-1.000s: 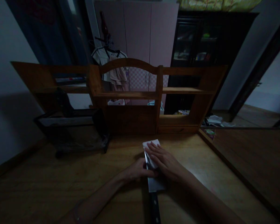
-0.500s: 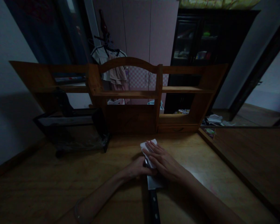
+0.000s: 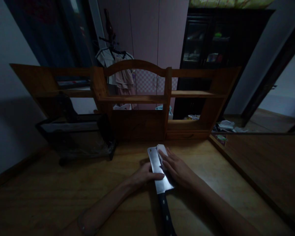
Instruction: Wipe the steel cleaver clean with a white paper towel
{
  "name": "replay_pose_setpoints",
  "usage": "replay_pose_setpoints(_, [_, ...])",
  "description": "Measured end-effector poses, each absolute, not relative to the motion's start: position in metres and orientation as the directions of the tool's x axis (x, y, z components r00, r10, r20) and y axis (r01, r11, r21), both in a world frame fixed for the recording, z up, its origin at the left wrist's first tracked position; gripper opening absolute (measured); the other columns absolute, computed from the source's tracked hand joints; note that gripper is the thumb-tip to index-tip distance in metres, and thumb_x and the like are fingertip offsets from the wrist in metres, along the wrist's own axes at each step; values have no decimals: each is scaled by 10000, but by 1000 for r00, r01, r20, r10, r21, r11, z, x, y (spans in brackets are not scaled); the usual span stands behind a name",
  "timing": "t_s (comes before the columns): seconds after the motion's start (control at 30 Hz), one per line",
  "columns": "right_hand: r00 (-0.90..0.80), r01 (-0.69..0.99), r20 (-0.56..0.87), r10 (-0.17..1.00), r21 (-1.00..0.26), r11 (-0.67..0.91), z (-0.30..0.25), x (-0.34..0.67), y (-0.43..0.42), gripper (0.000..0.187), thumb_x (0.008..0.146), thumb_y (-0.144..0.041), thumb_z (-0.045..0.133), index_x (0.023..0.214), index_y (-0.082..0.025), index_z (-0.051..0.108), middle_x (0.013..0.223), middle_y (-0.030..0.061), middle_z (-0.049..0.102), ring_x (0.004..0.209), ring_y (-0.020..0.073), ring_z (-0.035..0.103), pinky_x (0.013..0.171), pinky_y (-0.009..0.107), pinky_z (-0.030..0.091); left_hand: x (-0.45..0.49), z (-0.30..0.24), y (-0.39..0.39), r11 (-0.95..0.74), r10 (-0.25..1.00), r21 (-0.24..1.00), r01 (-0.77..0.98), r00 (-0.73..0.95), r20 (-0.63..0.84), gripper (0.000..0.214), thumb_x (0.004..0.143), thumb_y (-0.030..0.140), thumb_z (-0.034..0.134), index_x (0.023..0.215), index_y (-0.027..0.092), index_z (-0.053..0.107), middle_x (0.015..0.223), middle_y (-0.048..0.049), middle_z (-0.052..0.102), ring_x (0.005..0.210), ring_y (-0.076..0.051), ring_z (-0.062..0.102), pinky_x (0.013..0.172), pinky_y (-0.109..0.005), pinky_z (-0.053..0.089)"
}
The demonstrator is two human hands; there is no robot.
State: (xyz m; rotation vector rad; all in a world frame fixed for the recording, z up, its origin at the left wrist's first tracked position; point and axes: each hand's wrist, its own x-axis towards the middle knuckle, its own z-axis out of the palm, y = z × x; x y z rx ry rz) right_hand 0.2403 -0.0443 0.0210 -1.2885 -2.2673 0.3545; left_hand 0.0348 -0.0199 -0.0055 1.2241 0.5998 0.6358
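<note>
A steel cleaver [image 3: 157, 170] with a black handle lies flat on the wooden desk [image 3: 64, 193], its blade pointing away from me. My left hand [image 3: 144, 177] rests against the blade's left side, fingers laid over the steel. My right hand [image 3: 178, 168] lies flat with fingers stretched out, pressing a folded white cloth or paper [image 3: 161, 150] against the blade's right side near the tip. Most of the white piece is hidden under my right fingers.
A wooden shelf unit [image 3: 135, 98] stands along the back of the desk. A black wire rack [image 3: 73, 131] sits at the back left. A second wooden surface [image 3: 265, 164] joins on the right. Beyond are a pink wardrobe, hanging clothes and a dark cabinet.
The white piece covered the blade's far end before; now it has slid off to the right and the blade is bare. My right hand moved right with it. The cleaver shifted slightly.
</note>
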Motion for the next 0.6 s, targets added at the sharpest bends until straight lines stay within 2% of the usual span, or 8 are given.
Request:
replay_pose_setpoints(0.1, [-420,749,279,864,-430,503,15,234,-42,602,987,-492,308,1524,-280,139,1595,8,-32,1466,263,-8,1185,504,158,36,-7,-20,225,723,966,-129,686,-77,405,707,219,791,1085,130,675,1067,-114,709,945,-239,664,869,-343,489])
replay_pose_setpoints(0.17, [-424,751,274,863,-426,505,13,231,-41,620,989,-498,292,1528,-274,84,1587,7,-99,1464,251,-50,1189,494,136,36,-6,-20,219,718,968,-126,692,-72,414,704,223,794,1088,124,674,1076,-118,706,953,-243,663,874,-345,487])
replay_pose_setpoints(0.37, [-472,720,261,842,-437,539,16,228,-42,632,994,-497,266,1529,-252,34,1599,10,1,1472,200,-5,1205,453,77,35,-6,-19,184,733,977,-108,677,-63,454,696,239,797,1110,114,660,1083,-119,699,989,-252,644,893,-359,474])
replay_pose_setpoints(0.6, [-519,621,230,823,-560,548,21,227,-46,604,993,-499,278,1523,-282,88,1598,-21,15,1473,197,4,1207,453,85,36,2,-21,160,737,982,-95,673,-55,436,677,226,806,1082,124,683,1036,-85,710,969,-235,640,873,-323,473])
